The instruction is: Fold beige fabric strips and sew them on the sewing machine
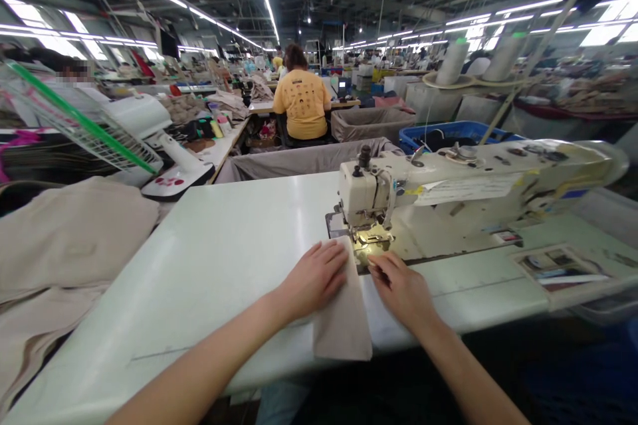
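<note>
A beige fabric piece [343, 319], long and narrow, lies by the needle area of the sewing machine [369, 196], its near end hanging over the table's front edge. My left hand [316, 279] rests on its upper part, fingers lying fairly flat on the cloth. To the right of the cloth, my right hand [401, 289] has thumb and fingertips pinched together at the edge of the lit metal needle plate [371, 239]. What is between those fingertips, if anything, is too small to make out.
Beige cloth pieces [74, 232] are heaped at the left. Behind them stands a white fan [139, 119]. Thread cones [453, 63] stand above a blue basket [448, 133]. A tray of small tools [563, 265] sits at right. A person in yellow [302, 103] sits ahead.
</note>
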`<state>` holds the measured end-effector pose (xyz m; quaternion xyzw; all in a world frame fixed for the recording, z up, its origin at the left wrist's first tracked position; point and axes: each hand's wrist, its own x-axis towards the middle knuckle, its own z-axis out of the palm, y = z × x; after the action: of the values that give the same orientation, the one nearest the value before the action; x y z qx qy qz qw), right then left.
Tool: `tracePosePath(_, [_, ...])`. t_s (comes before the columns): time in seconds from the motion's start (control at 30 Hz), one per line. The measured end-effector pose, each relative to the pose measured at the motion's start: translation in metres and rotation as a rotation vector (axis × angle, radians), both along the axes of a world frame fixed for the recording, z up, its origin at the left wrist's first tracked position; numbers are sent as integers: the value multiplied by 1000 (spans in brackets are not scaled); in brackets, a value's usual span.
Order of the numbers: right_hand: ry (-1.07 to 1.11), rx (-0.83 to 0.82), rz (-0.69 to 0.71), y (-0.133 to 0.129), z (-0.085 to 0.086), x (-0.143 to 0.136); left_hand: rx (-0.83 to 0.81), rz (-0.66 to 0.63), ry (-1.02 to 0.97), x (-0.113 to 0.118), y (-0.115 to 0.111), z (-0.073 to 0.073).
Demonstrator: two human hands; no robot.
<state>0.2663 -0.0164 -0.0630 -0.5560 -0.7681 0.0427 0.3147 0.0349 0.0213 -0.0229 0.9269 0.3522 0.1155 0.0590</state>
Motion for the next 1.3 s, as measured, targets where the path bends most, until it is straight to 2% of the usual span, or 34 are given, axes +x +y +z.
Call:
tracePosePath(0.1, [21,-2,126,-1,5,-6,23,17,2,10,14,-3])
tracePosePath(0.2, [-23,-68,177,-3,10,-11,58,-1,-17,19,16,-7])
tracePosePath(0.3, [-57,-124,162,-9,15,-12,88,1,-19,24,8,-10])
tracePosePath(0.47, [-77,-119,160,-18,14,-8,88,-4,-1,26,0,-11])
tracePosePath(0.73, [-129,-158,103,-12,16,-7,100,25,16,36,7,-10])
tracePosePath(1.03, [-112,-178,112,-8,16,-4,132,82,26,41,4,-9])
tracePosePath(1.3, [-105,-182,107,-10,17,-4,117,78,2,40,5,-13])
